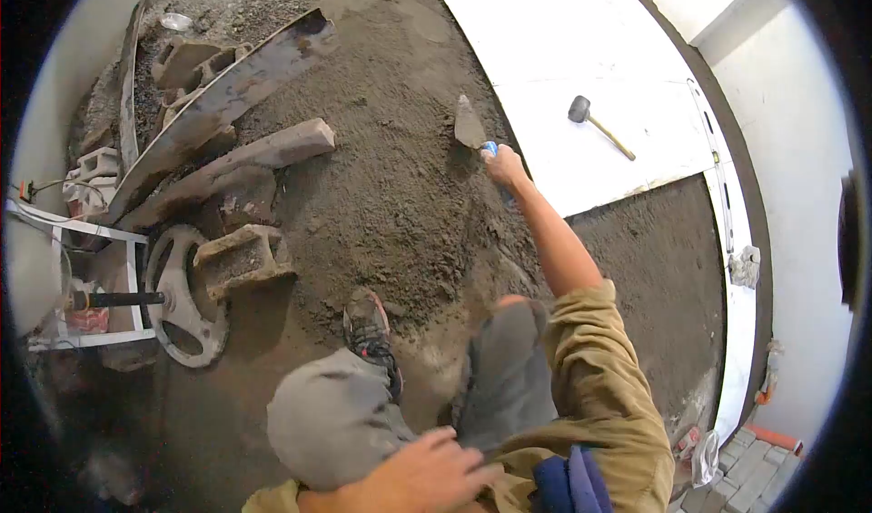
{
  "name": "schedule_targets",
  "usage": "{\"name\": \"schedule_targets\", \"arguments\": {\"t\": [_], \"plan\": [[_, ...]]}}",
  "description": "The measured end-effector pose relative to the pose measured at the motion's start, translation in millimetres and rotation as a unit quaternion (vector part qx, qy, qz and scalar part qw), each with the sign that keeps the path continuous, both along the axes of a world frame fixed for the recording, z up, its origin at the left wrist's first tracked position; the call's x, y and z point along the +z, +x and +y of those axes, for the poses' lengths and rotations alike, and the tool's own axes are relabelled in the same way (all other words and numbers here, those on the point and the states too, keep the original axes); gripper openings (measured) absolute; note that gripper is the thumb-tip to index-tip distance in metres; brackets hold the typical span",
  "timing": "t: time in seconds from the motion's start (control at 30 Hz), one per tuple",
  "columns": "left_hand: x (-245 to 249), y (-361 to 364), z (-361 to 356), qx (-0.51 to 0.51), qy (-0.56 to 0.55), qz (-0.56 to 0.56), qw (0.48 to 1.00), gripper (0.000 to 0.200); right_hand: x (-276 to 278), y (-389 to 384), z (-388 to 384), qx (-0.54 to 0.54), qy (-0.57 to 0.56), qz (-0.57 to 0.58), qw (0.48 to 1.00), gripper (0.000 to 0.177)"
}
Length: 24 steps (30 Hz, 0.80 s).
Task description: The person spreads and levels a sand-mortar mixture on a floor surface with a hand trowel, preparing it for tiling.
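My right hand [501,165] grips the blue handle of a pointed trowel [469,124], arm stretched forward. The trowel's mortar-smeared blade lies over the damp grey mortar bed [391,168], close to the edge of the large white tiles [545,49]. Near my lap, my left hand [427,477] rests against my bent left thigh with its fingers extended and nothing in them. Beyond the trowel, on the tiles, lies a rubber mallet [579,109] with a wooden handle.
At left are a rusty metal channel [227,86], a long mortar-caked beam [272,149], a hollow concrete block [243,260], a wheel [182,331] and a white metal frame [91,338]. A spirit level [713,154] lies along the right side, near grey pavers [745,472].
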<state>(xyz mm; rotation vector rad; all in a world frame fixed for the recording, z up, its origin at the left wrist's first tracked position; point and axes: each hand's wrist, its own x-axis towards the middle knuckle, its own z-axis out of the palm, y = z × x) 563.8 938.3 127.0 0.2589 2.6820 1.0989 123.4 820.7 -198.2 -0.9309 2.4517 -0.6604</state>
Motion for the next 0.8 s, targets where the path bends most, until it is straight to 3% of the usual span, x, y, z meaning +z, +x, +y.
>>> {"name": "schedule_targets", "arguments": {"t": [0.07, 0.17, 0.23, 0.27, 0.3, 0.37, 0.43, 0.5, 0.63, 0.7, 0.8], "plan": [[9.3, 4.0, -7.1, 0.124, 0.134, 0.032, 0.983, 0.028, -6.7, 15.0, -20.2, -0.006, 0.037, -0.009, 0.999, 0.049], [20.4, 4.4, -27.7, 0.2, 0.19, 0.073, 0.958, 0.034, -25.7, 63.9, -15.5, 0.091, 0.026, -0.03, 0.995, 0.048], [20.7, 7.5, -39.0, 0.2, 0.191, 0.07, 0.959, 0.033, 15.1, 100.2, -21.1, 0.155, 0.028, -0.078, 0.984, 0.044], [20.2, 8.5, -44.3, 0.189, 0.188, 0.06, 0.962, 0.032, 4.3, 105.3, -34.8, 0.17, -0.001, -0.061, 0.983, 0.041], [18.7, 8.6, -46.3, 0.187, 0.187, 0.064, 0.962, 0.032, 7.2, 108.2, -53.3, 0.169, -0.002, -0.057, 0.984, 0.041], [13.7, 9.2, -44.4, 0.201, 0.192, 0.07, 0.958, 0.023, 10.8, 107.7, -103.9, 0.068, -0.12, -0.182, 0.974, 0.039], [9.1, 12.3, -48.4, 0.203, 0.19, 0.067, 0.958, 0.019, 3.4, 102.4, -159.7, 0.055, -0.143, -0.263, 0.953, 0.038], [6.5, 15.1, -54.7, 0.198, 0.185, 0.061, 0.961, 0.016, 0.3, 125.7, -204.3, 0.023, -0.161, -0.001, 0.987, 0.04], [0.7, 19.3, -62.7, 0.223, 0.156, 0.095, 0.958, 0.017, -4.3, 141.3, -261.9, 0.024, -0.164, -0.034, 0.986, 0.038], [1.9, 19.1, -66.9, 0.23, 0.15, 0.094, 0.957, 0.02, 14.1, 132.9, -263.8, 0.129, -0.019, -0.047, 0.99, 0.034], [9.3, 21.0, -80.5, 0.229, 0.169, 0.103, 0.953, 0.024, 16.2, 104.5, -229.6, -0.01, 0.029, -0.026, 0.999, 0.031]]}}
